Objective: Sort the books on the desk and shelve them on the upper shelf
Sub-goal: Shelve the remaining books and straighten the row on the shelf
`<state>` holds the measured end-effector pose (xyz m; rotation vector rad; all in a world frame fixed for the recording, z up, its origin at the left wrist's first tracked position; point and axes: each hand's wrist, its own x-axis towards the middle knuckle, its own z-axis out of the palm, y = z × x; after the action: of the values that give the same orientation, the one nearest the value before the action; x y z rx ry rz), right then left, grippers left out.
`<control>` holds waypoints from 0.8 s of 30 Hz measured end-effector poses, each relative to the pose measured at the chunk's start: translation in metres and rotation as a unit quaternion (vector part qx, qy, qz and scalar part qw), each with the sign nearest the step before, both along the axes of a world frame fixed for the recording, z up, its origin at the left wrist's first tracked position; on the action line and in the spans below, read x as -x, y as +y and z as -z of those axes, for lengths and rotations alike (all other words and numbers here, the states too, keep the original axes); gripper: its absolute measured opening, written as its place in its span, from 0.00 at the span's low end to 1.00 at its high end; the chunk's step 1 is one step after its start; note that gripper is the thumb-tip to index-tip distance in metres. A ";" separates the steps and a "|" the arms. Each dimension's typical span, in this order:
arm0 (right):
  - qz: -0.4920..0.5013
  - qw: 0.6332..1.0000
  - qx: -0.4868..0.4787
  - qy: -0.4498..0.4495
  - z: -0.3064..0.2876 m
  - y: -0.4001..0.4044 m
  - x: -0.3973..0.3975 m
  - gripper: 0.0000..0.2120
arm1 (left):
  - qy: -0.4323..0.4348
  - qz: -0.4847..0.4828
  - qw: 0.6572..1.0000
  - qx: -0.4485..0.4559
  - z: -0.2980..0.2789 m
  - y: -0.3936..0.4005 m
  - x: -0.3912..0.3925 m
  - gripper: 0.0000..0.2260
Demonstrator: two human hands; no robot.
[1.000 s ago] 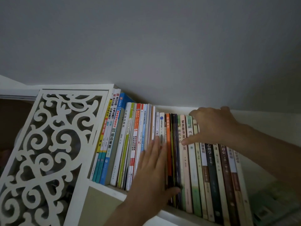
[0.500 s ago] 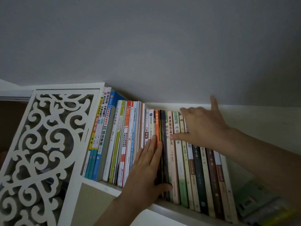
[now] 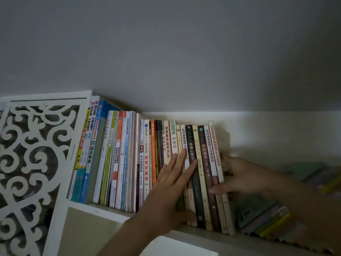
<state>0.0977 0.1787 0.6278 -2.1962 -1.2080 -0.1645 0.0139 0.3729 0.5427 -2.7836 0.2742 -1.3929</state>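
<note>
The left hand (image 3: 172, 183) covers the lower spines of several standing books (image 3: 167, 141). At the right, a pile of books (image 3: 273, 217) lying flat is blurred, its titles unreadable. The right forearm (image 3: 306, 200) runs off the right edge.

Spines read 西游记 on a cream book (image 3: 174, 140), 中国通史 on a brown book (image 3: 205, 152), perhaps 教育学基础 on a white book (image 3: 146, 163).
</note>
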 end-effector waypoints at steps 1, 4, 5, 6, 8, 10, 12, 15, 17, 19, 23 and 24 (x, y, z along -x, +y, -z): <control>0.007 1.000 -0.005 -0.003 0.001 0.002 0.000 0.40 | 0.001 0.002 1.000 -0.005 0.000 0.003 0.001 0.51; 0.007 1.000 -0.020 -0.023 0.005 0.003 -0.002 0.47 | 0.001 -0.016 1.000 -0.011 0.000 0.004 0.002 0.52; 0.007 0.999 -0.024 -0.029 0.007 0.006 -0.003 0.49 | -0.004 -0.029 1.000 -0.010 0.000 0.003 0.005 0.53; 0.011 0.999 -0.031 -0.036 0.011 0.004 -0.006 0.50 | -0.003 -0.036 0.999 -0.011 0.000 -0.004 0.006 0.54; 0.019 0.999 -0.026 -0.035 0.016 -0.002 -0.009 0.53 | -0.004 -0.031 0.999 -0.024 -0.005 -0.024 0.008 0.55; 0.024 0.999 0.001 -0.022 0.020 -0.010 -0.013 0.55 | -0.012 -0.028 0.998 -0.049 -0.015 -0.043 0.007 0.56; 0.016 1.000 0.017 -0.015 0.026 -0.013 -0.013 0.55 | -0.012 -0.051 0.996 -0.071 -0.025 -0.051 0.002 0.58; 0.019 0.999 -0.006 -0.028 0.039 -0.009 -0.017 0.55 | 0.005 -0.088 0.993 -0.073 -0.026 -0.051 -0.005 0.60; 0.024 0.998 -0.014 -0.052 0.045 -0.006 -0.017 0.55 | 0.009 -0.081 0.995 -0.051 -0.021 -0.050 -0.006 0.59; 0.023 0.998 -0.006 -0.063 0.046 -0.007 -0.018 0.55 | 0.010 -0.074 0.997 -0.038 -0.015 -0.049 -0.004 0.56; 0.015 0.999 0.017 -0.039 0.033 -0.018 -0.017 0.62 | 0.005 -0.067 0.998 -0.014 -0.010 -0.047 0.000 0.55; 0.014 0.999 0.014 -0.025 0.026 -0.022 -0.015 0.64 | 0.007 -0.071 0.997 -0.017 -0.011 -0.046 0.001 0.55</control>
<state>0.1131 0.1566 0.6019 -2.2462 -1.2145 -0.2157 0.0132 0.3267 0.5535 -2.7259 0.0976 -1.3237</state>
